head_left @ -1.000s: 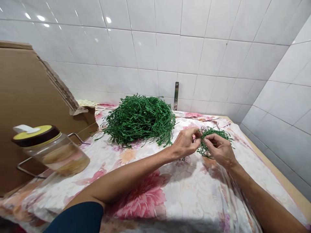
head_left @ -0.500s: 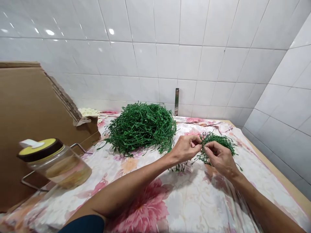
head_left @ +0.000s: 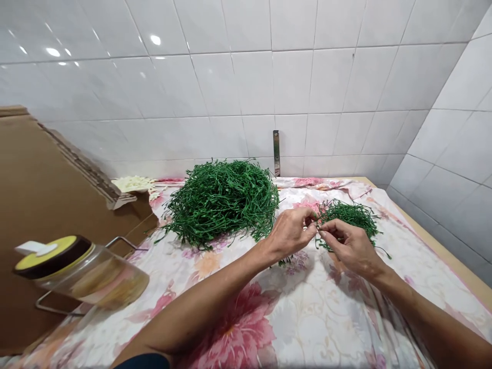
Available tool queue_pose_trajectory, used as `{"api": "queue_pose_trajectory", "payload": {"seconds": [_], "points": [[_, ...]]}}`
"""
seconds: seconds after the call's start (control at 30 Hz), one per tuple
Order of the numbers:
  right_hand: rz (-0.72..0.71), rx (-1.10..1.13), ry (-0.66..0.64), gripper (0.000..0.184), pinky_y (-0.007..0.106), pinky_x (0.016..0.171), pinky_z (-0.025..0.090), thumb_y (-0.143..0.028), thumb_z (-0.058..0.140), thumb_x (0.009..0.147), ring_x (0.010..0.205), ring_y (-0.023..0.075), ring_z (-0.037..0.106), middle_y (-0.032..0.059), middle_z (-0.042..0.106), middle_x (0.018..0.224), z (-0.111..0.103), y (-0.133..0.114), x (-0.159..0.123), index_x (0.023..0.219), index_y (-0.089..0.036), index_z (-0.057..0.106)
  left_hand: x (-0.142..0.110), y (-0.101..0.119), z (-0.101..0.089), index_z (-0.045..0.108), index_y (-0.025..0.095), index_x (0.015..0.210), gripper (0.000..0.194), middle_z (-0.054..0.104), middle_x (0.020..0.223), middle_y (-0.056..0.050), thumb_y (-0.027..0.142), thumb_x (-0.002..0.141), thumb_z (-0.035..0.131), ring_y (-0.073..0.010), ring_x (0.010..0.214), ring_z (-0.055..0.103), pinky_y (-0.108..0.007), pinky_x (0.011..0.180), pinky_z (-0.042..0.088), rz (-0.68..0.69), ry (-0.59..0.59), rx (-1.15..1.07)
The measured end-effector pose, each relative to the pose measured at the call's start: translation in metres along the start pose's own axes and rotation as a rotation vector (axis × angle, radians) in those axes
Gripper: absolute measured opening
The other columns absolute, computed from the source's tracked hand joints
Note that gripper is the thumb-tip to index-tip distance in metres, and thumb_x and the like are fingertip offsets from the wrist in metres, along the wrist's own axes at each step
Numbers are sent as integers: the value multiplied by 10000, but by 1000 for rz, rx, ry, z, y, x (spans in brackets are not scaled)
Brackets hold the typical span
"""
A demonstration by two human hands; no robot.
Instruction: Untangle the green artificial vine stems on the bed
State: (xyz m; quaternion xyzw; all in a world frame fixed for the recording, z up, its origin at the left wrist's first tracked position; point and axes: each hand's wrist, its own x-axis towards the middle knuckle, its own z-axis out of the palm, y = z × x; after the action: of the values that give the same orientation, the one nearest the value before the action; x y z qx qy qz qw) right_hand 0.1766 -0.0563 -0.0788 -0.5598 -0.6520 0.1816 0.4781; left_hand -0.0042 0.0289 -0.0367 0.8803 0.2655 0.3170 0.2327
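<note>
Fingertips of my left hand (head_left: 292, 230) and my right hand (head_left: 348, 243) meet in a pinch over the cloth. Between them is a thin green stem, mostly covered by the fingers. Just behind my right hand lies a small pile of green stems (head_left: 351, 214) with little bud-like tips. A much larger heap of green stems (head_left: 225, 200) sits to the left, beyond my left forearm. Under my left wrist a few more green tips (head_left: 285, 261) poke out; the rest of them is hidden.
A floral cloth (head_left: 315, 312) covers the table. On the left stand a clear jar (head_left: 111, 279) with a yellow and black lid, a metal wire handle or frame (head_left: 57, 307) and a cardboard box (head_left: 57, 205). Pale pieces (head_left: 132, 184) lie behind the box edge. A tiled wall (head_left: 253, 87) closes off the back.
The camera view has shifted slightly. Both hands stay together at the fingertips, with my right hand a little lower and its fingers slightly moved along the stem.
</note>
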Motion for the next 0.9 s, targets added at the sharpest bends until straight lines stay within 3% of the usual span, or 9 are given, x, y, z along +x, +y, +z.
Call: {"api": "queue_pose_trajectory", "payload": {"seconds": [0.3, 0.4, 0.53, 0.67, 0.77, 0.9], "points": [[-133, -155, -98, 149, 300, 674, 493, -299, 613, 958, 728, 169, 659, 22, 748, 869, -15, -37, 19, 922, -221, 735, 3, -6, -14, 704, 175, 918, 163, 702, 853, -38, 124, 801, 603, -159, 780, 624, -275, 735, 463, 56, 159, 65], [-127, -178, -67, 165, 297, 657, 488, -349, 617, 965, 728, 167, 650, 23, 733, 869, -19, -42, 30, 962, -217, 716, 5, -3, -20, 715, 169, 896, 132, 721, 853, -33, 154, 779, 657, -143, 745, 637, -247, 672, 468, -49, 178, -128], [-122, -163, 108, 207, 284, 607, 486, -411, 632, 964, 740, 166, 641, 36, 707, 908, -25, -51, 43, 997, -210, 673, 10, 2, -26, 688, 148, 874, 202, 689, 722, -14, 312, 771, 746, -73, 440, 497, -215, 429, 354, -358, 215, -499], [-379, -238, 295, 115, 292, 659, 514, -303, 640, 966, 741, 166, 621, 40, 648, 856, -13, -55, 44, 916, -200, 628, 16, 2, -28, 635, 138, 822, 270, 676, 672, -13, 349, 732, 778, -54, 351, 430, -212, 373, 275, -480, 297, -769], [-557, -334, 205, 60, 331, 812, 533, -217, 598, 983, 874, 198, 652, 68, 657, 924, 3, -49, 42, 1005, -192, 647, 17, -1, -26, 647, 122, 796, 271, 680, 713, -23, 324, 692, 794, -51, 386, 463, -212, 406, 297, -515, 333, -915], [-445, -338, 130, 157, 356, 774, 529, -278, 550, 1011, 841, 213, 645, 93, 667, 937, 19, -32, 48, 1057, -173, 657, 16, 0, -20, 663, 117, 761, 317, 582, 601, 20, 383, 696, 824, -58, 439, 488, -211, 467, 333, -555, 354, -986]]}}
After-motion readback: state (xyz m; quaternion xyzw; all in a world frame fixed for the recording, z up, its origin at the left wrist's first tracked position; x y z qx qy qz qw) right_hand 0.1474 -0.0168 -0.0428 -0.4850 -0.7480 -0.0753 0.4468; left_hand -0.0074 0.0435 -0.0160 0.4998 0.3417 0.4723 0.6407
